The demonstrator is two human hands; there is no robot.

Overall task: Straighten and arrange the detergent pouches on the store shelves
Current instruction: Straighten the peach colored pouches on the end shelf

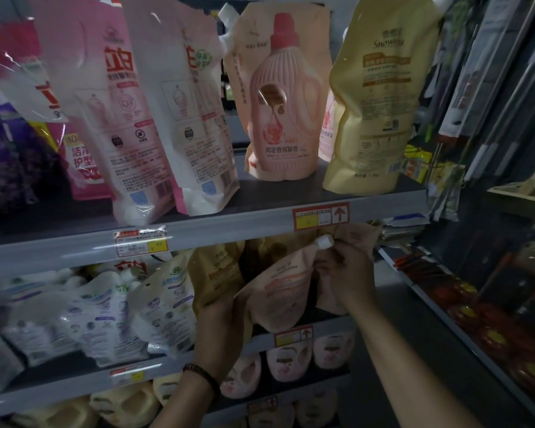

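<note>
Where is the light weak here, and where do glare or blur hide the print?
Head view: light is good on the upper pouches, dim lower, where left hand and right hand hold the beige pouch; glare streaks cross the pink pouch and price tag; the white pouches at left are blurred.

shop, price-tagged shelves (229, 222), stocked detergent pouches (286, 97)
</note>
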